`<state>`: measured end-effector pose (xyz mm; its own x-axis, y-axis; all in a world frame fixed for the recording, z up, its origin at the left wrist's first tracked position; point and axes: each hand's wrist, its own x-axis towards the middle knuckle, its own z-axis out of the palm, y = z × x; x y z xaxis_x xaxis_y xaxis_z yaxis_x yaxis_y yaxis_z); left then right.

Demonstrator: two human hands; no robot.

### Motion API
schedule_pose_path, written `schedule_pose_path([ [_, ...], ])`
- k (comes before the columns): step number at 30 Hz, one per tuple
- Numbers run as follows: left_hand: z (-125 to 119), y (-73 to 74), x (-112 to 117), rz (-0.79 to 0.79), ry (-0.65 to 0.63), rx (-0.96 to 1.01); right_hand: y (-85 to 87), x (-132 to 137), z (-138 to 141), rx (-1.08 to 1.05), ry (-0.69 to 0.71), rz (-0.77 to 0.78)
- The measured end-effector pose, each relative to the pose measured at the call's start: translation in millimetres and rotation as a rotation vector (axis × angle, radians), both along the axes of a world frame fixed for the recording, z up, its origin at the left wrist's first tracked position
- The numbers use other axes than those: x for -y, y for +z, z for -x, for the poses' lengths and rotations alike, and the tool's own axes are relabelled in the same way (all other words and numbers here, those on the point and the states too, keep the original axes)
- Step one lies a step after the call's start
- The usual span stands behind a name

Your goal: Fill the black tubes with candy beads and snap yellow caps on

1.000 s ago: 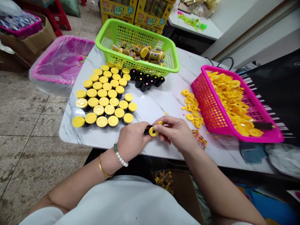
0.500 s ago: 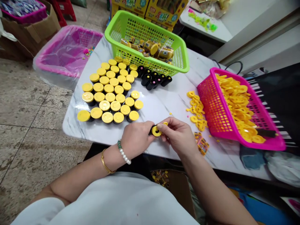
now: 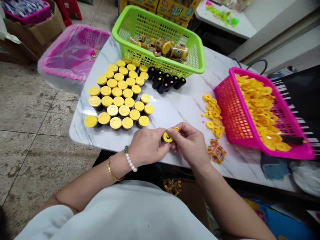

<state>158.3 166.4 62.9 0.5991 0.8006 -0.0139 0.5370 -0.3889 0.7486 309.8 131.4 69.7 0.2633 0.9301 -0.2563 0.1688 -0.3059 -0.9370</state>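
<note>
My left hand [image 3: 147,145] is closed around a small black container, mostly hidden inside the fingers, over the table's near edge. My right hand [image 3: 191,143] pinches a yellow lid [image 3: 167,136] onto its top. Several capped black containers with yellow lids [image 3: 120,95] stand in rows to the left. Several uncapped black containers [image 3: 166,81] stand by the green basket. Loose yellow lids [image 3: 212,113] lie to the right of my hands.
A green basket [image 3: 197,61] of wrapped yellow items sits at the back of the marble table [image 3: 175,106]. A pink basket [image 3: 230,116] full of yellow lids is tilted at the right. A plastic-lined pink basket [image 3: 70,53] stands left. Small packets [image 3: 216,151] lie near my right wrist.
The view has drifted, so everything sits a little more to the right. My hands stay together, and the yellow lid has turned flatter onto the black container.
</note>
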Motion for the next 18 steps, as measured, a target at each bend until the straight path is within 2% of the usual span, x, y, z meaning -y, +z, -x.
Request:
schedule_pose_path([
  [3,1.4,0.9,-0.5,0.044,-0.010,0.053,-1.3,2.0,1.7,0.071,-0.013,-0.088],
  [7,-0.3,-2.3,-1.6,0.019,-0.013,-0.040,-3.2,4.3,1.1,0.199,-0.023,-0.210],
  [10,-0.4,-4.1,-2.3,0.006,-0.033,-0.049,-1.9,2.1,-1.7,0.133,0.033,-0.139],
  [13,1.2,-2.8,-3.5,0.037,-0.049,0.027,-0.6,0.6,-3.6,0.053,0.061,-0.086],
  [18,-0.5,2.9,-6.7,0.098,-0.001,0.030,-6.8,4.9,-0.9,-0.023,0.022,-0.004],
])
